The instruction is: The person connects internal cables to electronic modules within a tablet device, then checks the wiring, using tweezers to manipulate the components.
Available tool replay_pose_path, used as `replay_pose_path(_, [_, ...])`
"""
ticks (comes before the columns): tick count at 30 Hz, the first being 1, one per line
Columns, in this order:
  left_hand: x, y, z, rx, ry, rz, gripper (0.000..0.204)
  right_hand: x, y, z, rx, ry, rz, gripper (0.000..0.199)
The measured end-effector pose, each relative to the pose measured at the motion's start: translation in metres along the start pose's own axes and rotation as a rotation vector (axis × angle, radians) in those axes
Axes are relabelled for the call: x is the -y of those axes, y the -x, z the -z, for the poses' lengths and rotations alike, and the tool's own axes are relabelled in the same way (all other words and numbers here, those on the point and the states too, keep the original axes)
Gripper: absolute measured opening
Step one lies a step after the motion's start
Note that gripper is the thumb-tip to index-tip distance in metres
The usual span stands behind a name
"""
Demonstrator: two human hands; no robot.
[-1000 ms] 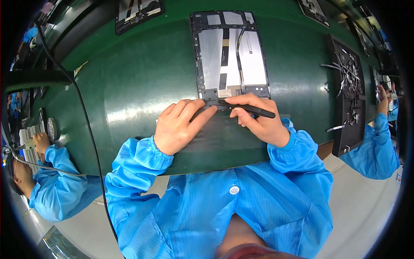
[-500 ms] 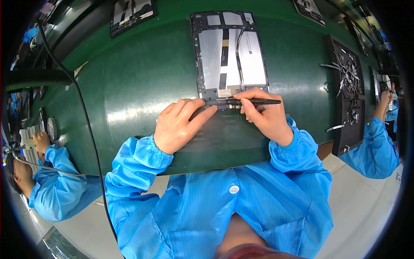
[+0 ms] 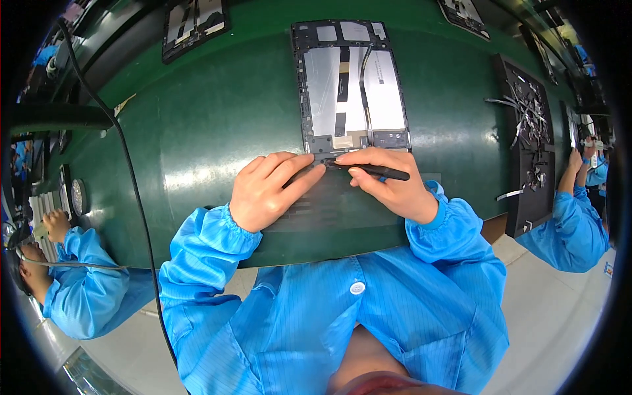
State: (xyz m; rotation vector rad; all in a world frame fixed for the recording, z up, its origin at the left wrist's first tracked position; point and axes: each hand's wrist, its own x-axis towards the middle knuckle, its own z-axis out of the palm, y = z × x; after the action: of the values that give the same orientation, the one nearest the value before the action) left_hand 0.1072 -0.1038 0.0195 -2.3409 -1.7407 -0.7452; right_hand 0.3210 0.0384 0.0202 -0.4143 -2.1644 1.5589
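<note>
An opened tablet [image 3: 388, 85] lies on the green table in front of me, its silver back panel, black frame and a dark ribbon cable showing. My left hand [image 3: 266, 187] rests at its near left corner, the index finger and thumb closed on the near edge. In my right hand [image 3: 395, 184] is a slim black tool, seemingly tweezers [image 3: 388, 172], held like a pen. Its tip points left at the tablet's near edge, close to my left fingertips. What lies right under the tip is hidden by my fingers.
A black tray [image 3: 533, 151] with many loose cables and small parts stands at the right. A black cord [image 3: 128, 164] hangs down on the left. Other opened tablets lie at the far left [image 3: 194, 26] and far right [image 3: 464, 16]. Co-workers in blue sit on both sides.
My right hand has shifted left and slightly down with the tool, bringing it closer to my left fingertips. My left hand stays nearly in place at the tablet's edge.
</note>
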Motion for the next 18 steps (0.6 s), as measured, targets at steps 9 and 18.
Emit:
replay_pose_path(9, [0.001,0.004,-0.006,-0.047,-0.002,-0.019,0.044,0.004,-0.002,0.004,0.072,0.025,-0.058,0.020])
replay_pose_path(18, [-0.029,0.019,-0.017,0.188,0.154,-0.207,0.042,-0.001,0.033,0.017,0.055,-0.061,-0.188,0.018])
